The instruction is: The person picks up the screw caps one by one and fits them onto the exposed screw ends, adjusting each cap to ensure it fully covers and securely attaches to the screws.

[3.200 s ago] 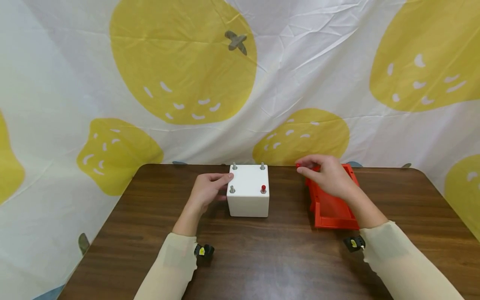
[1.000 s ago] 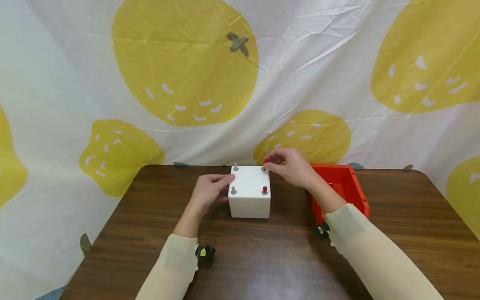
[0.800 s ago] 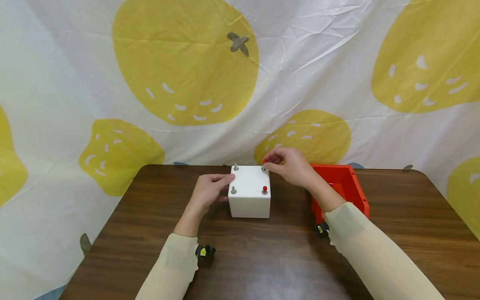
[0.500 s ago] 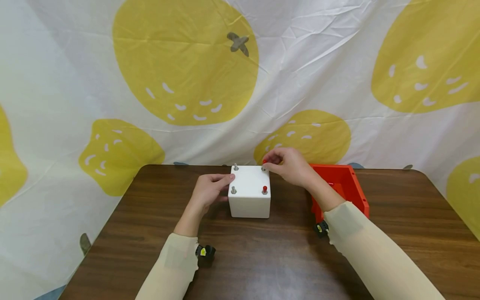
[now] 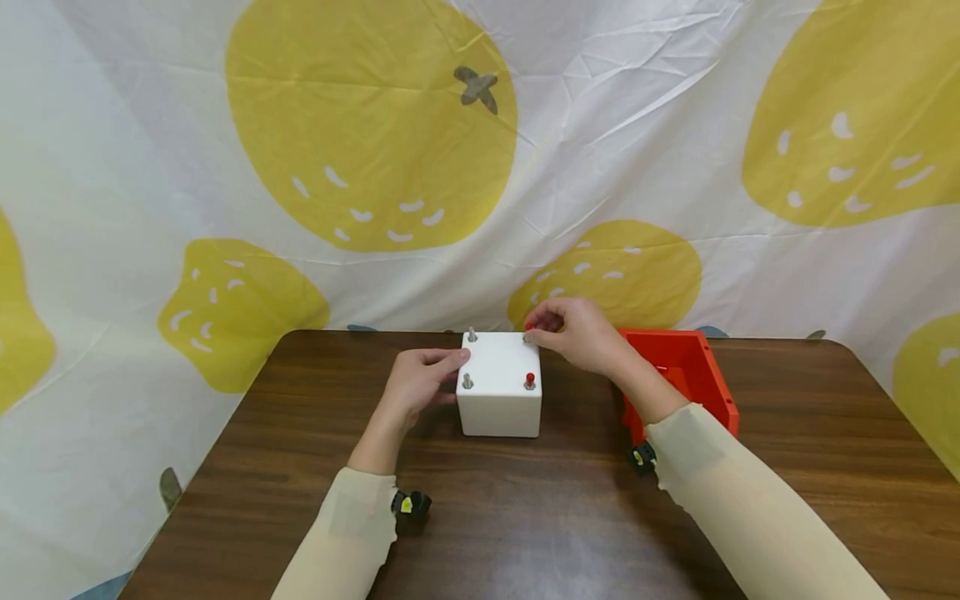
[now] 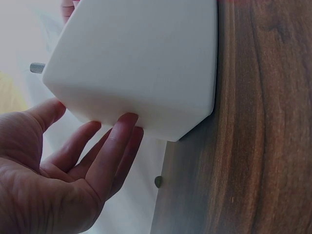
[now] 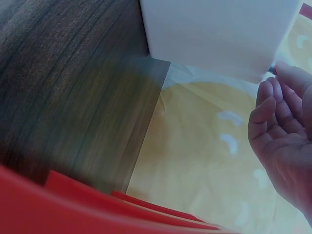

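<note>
A white box stands on the table with an upright threaded metal bolt near each top corner. My left hand rests against its left side, thumb at the top edge; in the left wrist view the fingertips touch the white wall. At the back right corner my right hand pinches a small red cap over the bolt there, whose shaft the fingers mostly cover. Another red cap sits on the front right bolt. Bare metal shows on the back left bolt and front left bolt.
Right of the box, partly under my right forearm, is an open red bin. The wooden table reaches back to a hanging cloth printed with yellow fruit. Each wrist carries a small black camera.
My right hand came from above the red bin to the back right bolt, carrying the red cap. Over the last half second the cap sank slightly. The left hand stayed on the box.
</note>
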